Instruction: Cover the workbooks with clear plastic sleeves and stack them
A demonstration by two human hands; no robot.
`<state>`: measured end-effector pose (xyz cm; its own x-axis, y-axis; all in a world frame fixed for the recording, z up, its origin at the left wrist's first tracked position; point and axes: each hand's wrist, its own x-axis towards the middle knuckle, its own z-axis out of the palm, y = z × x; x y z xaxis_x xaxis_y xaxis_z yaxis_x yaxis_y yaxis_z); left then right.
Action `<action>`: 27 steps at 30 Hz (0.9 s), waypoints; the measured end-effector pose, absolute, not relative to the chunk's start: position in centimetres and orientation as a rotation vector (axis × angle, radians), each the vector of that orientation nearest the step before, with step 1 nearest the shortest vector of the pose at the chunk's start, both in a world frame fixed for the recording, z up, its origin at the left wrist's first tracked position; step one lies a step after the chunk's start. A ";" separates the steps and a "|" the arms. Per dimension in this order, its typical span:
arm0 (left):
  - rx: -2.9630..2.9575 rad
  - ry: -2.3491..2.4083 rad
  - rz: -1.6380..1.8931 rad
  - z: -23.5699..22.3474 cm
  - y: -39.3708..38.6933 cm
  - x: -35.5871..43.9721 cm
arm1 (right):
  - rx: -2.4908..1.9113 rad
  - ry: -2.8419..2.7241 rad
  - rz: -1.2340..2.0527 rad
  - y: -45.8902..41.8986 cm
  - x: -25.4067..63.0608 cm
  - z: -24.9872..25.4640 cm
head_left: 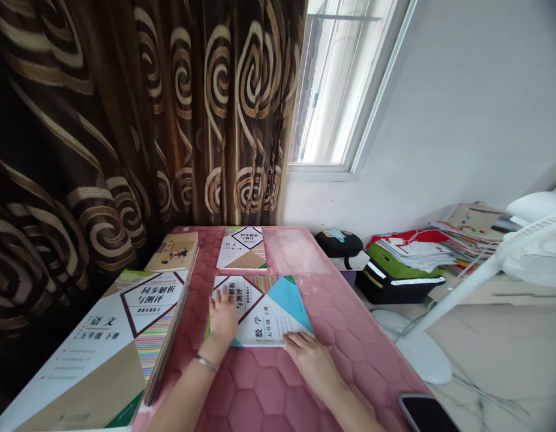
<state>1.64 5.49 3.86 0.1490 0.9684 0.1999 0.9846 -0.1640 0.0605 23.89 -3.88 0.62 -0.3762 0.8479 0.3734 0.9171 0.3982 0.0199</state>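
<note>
A math workbook (pixel 260 315) with a white and blue cover lies turned sideways on the pink quilted table cover. My left hand (pixel 222 315) rests on its left part, fingers spread over the printed title, a silver bracelet on the wrist. At the lower right edge of the same workbook, my right hand (pixel 311 357) lies with its fingers stretched onto the cover; its thumb is not clearly visible. Just beyond lies a smaller-looking Chinese workbook (pixel 242 249), white and tan. To the left, a large Chinese workbook (pixel 102 336) tops a pile of books.
A tan book (pixel 174 251) lies behind the left pile. A phone (pixel 426 414) sits at the near right table edge. Right of the table stand a white fan (pixel 462 300), a black bin (pixel 394 288) with papers and a black case (pixel 338 245). A patterned curtain (pixel 215 120) hangs behind.
</note>
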 end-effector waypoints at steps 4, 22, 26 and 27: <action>-2.689 -1.574 -0.526 2.3 0.0 3.2 | -1.580 -2.311 -0.225 -4.4 23.7 1.3; -2.649 -1.557 -0.615 2.2 -1.7 -2.0 | -1.534 -2.048 0.239 -3.4 22.0 2.0; -2.568 -1.597 -0.699 1.3 -1.6 -6.5 | -1.641 -1.916 0.296 -4.1 27.8 1.0; -2.567 -1.593 -0.732 1.0 -1.4 -7.3 | -1.660 -1.884 0.314 -4.2 28.9 0.7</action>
